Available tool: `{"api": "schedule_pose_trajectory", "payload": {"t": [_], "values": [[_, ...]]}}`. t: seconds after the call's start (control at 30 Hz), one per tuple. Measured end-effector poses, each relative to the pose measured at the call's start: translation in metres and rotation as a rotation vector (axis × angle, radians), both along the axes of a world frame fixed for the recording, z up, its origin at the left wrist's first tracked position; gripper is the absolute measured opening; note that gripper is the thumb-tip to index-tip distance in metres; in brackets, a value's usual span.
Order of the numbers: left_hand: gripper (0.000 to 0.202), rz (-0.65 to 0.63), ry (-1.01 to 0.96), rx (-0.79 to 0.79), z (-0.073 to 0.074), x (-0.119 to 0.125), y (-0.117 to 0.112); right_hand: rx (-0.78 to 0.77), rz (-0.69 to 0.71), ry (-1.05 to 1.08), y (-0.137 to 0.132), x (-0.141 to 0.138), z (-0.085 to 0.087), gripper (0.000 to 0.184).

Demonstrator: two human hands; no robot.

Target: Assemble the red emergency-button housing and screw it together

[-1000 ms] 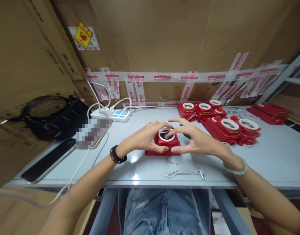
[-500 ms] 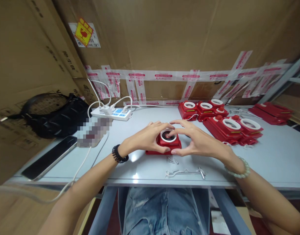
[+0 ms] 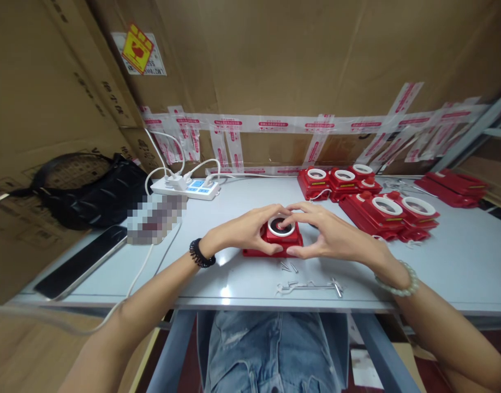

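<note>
At lower centre of the frame, a thin silver metal rod with a crossbar [image 3: 310, 287] and some small silver screws [image 3: 294, 267] lie on the pale glossy surface [image 3: 250, 191]. At mid-frame, the left hand [image 3: 246, 229] clasps a square red housing [image 3: 286, 243] with a round white ring [image 3: 280, 234]; the right hand [image 3: 332, 232] curves beside it, grip unclear, its fingers drawn nearer the left's than a second ago, suggesting work centred on the ring. Similar red housings [image 3: 363, 212] sit beyond, right of centre.
</note>
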State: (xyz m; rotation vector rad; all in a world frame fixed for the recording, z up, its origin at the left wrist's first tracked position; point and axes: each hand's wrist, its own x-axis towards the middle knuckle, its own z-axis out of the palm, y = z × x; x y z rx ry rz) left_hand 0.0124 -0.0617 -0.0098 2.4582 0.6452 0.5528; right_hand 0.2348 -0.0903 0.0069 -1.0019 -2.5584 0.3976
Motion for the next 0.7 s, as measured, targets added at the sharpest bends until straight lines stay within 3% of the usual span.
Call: {"api": "schedule_pose_trajectory", "payload": {"t": [0.27, 0.7], "values": [[0.061, -0.023, 0.046, -0.065, 0.0012, -0.0021, 0.0002, -0.030, 0.033, 0.033, 0.0030, 0.0004, -0.0015, 0.038], [0.058, 0.013, 0.101, -0.031, -0.0029, -0.0020, -0.0029, -0.078, 0.068, 0.032, 0.0077, -0.0003, -0.0034, 0.035]]}}
